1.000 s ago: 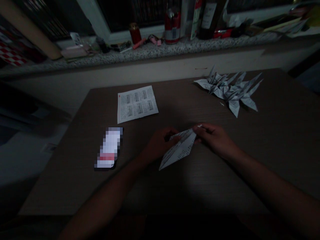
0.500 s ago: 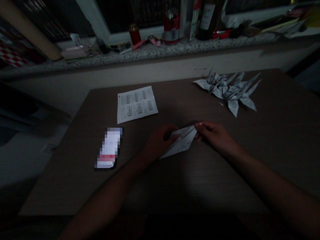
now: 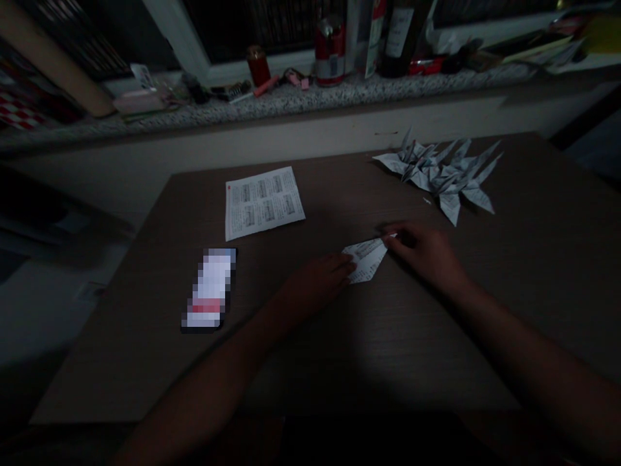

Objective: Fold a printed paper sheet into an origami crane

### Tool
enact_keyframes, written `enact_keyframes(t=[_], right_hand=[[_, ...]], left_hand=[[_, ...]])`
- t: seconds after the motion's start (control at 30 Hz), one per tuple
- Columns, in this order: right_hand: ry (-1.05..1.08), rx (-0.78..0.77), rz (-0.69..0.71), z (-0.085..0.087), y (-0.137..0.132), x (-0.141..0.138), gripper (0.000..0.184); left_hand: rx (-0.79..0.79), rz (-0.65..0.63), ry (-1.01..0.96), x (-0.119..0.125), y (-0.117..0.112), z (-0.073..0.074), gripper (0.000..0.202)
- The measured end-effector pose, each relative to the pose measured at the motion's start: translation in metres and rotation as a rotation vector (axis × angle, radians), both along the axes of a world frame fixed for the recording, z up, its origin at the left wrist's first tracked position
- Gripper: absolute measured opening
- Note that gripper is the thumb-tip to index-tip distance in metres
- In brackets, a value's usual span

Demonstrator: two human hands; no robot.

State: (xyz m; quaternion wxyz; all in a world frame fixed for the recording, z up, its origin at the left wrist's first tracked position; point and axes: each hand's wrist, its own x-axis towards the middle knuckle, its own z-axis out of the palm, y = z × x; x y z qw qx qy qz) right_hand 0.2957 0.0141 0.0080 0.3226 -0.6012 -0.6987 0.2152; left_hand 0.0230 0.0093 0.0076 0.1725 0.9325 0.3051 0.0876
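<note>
A printed sheet folded into a pointed kite-like shape, the folded paper point(image 3: 367, 264), lies on the table between my hands. My left hand point(image 3: 317, 285) rests flat over its left part, fingers stretched out and pressing on it, so that end is hidden. At the paper's far right tip, my right hand point(image 3: 421, 249) pinches the point between thumb and fingers. Up and to the right stands a cluster of folded paper pieces point(image 3: 449, 175) with many sharp points, made from similar printed paper.
A flat printed sheet point(image 3: 264, 204) lies at the back left of the wooden table point(image 3: 301, 362). Nearer me on the left is a phone point(image 3: 209, 288) with a blurred lit screen. Behind, a stone sill point(image 3: 286, 100) carries a red can point(image 3: 330, 55), a dark bottle point(image 3: 398, 42) and clutter.
The folded paper has gone from being held tilted to lying flat on the table. My left hand has flattened onto it; my right hand has shifted slightly right and away from me.
</note>
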Motion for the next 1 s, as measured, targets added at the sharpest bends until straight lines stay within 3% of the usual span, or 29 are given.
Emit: enact_keyframes(t=[0.1, 0.27, 0.5, 0.77, 1.0], right_hand=[[-0.266, 0.320, 0.067, 0.006, -0.006, -0.004, 0.026], [-0.529, 0.501, 0.281, 0.013, -0.018, -0.024, 0.034], [-0.592, 0.406, 0.456, -0.011, -0.018, -0.039, 0.047], [-0.471, 0.267, 0.458, -0.031, -0.017, -0.036, 0.054], [-0.447, 0.193, 0.507, -0.036, -0.021, -0.028, 0.065]], left_hand=[[0.070, -0.025, 0.015, 0.001, 0.001, -0.001, 0.035], [0.167, -0.070, 0.044, 0.003, 0.003, -0.005, 0.031], [0.193, -0.081, 0.049, 0.004, 0.005, -0.004, 0.036], [0.109, -0.007, 0.057, 0.001, 0.002, -0.013, 0.043], [0.033, -0.007, 0.101, 0.000, -0.001, -0.010, 0.045]])
